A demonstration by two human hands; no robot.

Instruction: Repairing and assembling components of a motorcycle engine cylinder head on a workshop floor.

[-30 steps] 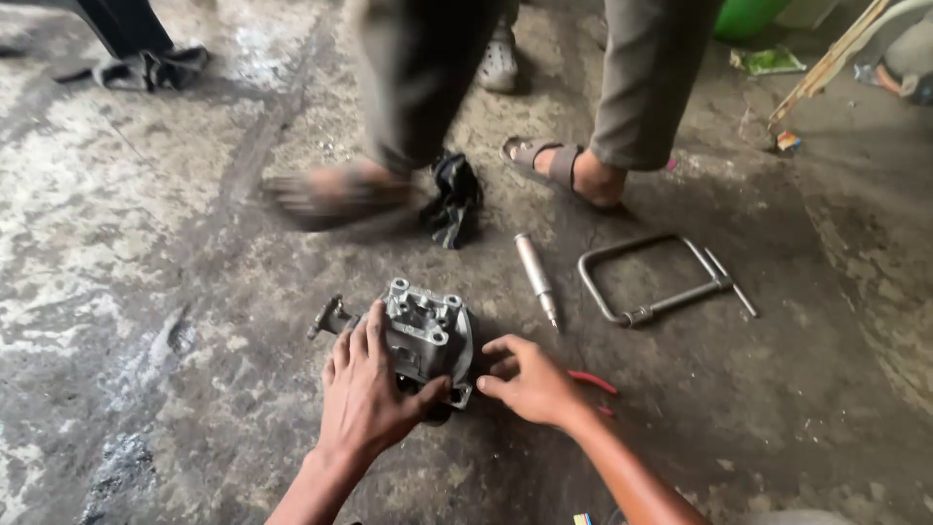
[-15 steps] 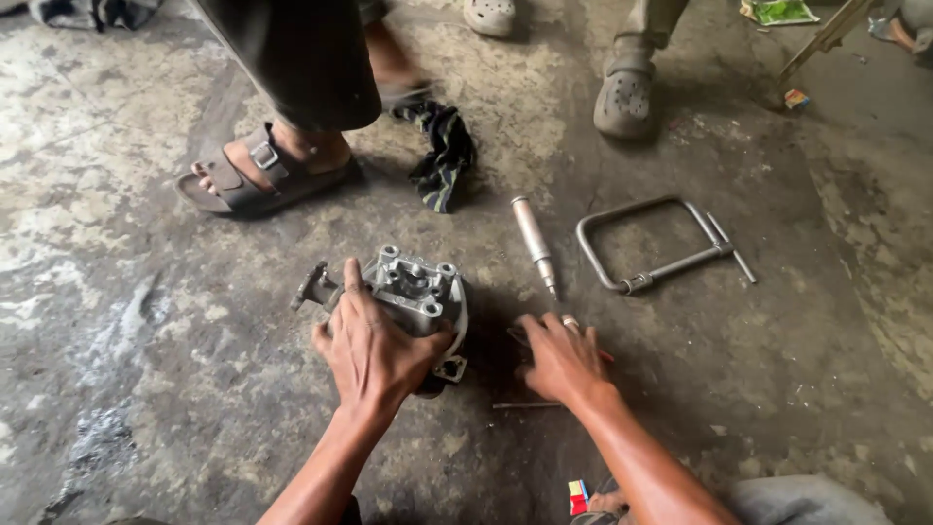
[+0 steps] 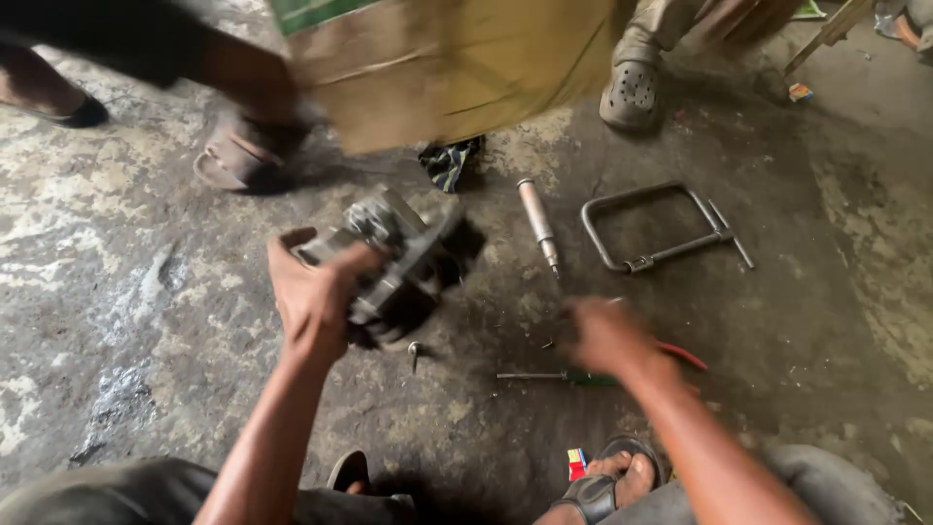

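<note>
Engine part (image 3: 394,267) now lifted off floor (image 3: 136,292), tilted; cardboard box (image 3: 447,58) swung in at top edge. Left hand (image 3: 316,292) wrapped round part; keep grip firm, part looks heavy. Right hand (image 3: 607,335) blurred, state unclear, above screwdriver (image 3: 559,377). Bolt (image 3: 414,352) beneath part.

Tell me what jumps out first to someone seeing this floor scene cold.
At centre, the left hand has its grip closed around a grey metal engine part, lifted and tilted above the stained concrete floor. To its right, the blurred right hand hovers over a thin screwdriver lying on the floor, with a metal C-frame clamp beyond it. Across the top, a large cardboard box hangs over the scene, near other people's sandalled feet.
</note>
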